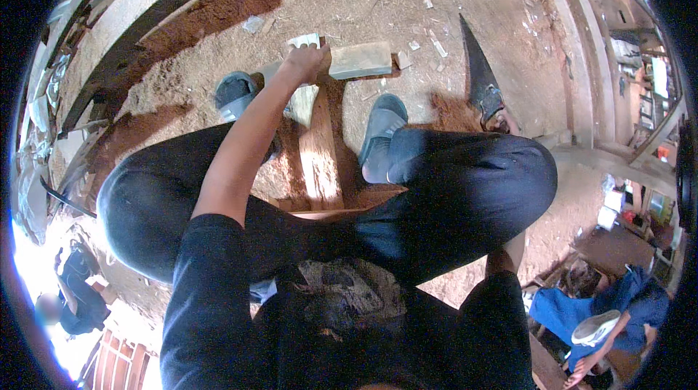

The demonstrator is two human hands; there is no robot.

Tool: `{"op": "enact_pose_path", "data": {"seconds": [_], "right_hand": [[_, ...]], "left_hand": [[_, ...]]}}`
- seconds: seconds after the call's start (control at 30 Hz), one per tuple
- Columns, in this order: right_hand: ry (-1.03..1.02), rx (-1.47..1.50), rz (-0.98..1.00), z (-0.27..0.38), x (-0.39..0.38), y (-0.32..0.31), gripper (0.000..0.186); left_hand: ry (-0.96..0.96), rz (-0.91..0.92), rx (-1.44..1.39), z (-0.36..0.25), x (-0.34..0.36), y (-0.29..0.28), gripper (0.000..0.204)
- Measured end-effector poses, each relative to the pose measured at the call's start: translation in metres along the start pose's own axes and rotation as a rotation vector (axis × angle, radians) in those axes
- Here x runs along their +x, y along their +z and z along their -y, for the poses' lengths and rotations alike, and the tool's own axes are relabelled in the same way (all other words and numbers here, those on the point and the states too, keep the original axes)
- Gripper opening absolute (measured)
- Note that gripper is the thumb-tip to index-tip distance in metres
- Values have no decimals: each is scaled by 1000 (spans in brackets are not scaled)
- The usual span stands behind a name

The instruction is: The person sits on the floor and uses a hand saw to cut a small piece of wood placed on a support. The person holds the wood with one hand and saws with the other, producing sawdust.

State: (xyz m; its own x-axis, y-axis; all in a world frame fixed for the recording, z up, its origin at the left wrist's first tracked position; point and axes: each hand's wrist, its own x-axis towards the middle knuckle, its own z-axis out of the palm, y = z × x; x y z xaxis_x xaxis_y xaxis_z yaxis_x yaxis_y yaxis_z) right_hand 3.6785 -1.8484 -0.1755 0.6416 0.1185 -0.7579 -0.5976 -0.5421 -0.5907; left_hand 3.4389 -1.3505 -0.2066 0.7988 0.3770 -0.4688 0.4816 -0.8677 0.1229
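My left hand point(305, 61) reaches forward and is closed on a pale wooden block point(361, 60) that lies crosswise on the sawdust ground. A longer wooden plank point(320, 154) runs from under the block back between my feet, which are in grey-blue shoes point(381, 128). My right hand point(503, 122) is mostly hidden behind my right knee and grips the handle of a hand saw point(476, 70). The saw's dark pointed blade stands up to the right of the block and is apart from it.
Sawdust and small wood scraps point(436, 45) cover the ground. Timber beams point(574, 48) run along the right and dark planks point(145, 26) along the upper left. A person in blue point(582, 314) sits at lower right, and another person point(76, 295) is at lower left.
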Motion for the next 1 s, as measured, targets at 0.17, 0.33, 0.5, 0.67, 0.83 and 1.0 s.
{"op": "enact_pose_path", "data": {"seconds": [0.17, 0.33, 0.5, 0.67, 0.83, 1.0], "right_hand": [[-239, 114, 113, 147, -37, 9, 28], [-551, -353, -92, 236, -183, 28, 29], [-785, -106, -129, 208, -260, 59, 27], [-810, -213, -101, 145, -291, 109, 19], [-987, -168, 20, 76, -243, 186, 18], [-1111, -321, -101, 34, -179, 235, 14]], "left_hand": [[55, -23, -30, -47, 4, -10, 71], [140, -167, -109, -46, 10, 9, 80], [50, -283, -142, -41, 12, -1, 85], [43, -259, -267, -47, 23, 1, 82], [-14, -383, -257, -48, 17, 19, 85], [49, -386, -272, -36, 19, 23, 97]]}}
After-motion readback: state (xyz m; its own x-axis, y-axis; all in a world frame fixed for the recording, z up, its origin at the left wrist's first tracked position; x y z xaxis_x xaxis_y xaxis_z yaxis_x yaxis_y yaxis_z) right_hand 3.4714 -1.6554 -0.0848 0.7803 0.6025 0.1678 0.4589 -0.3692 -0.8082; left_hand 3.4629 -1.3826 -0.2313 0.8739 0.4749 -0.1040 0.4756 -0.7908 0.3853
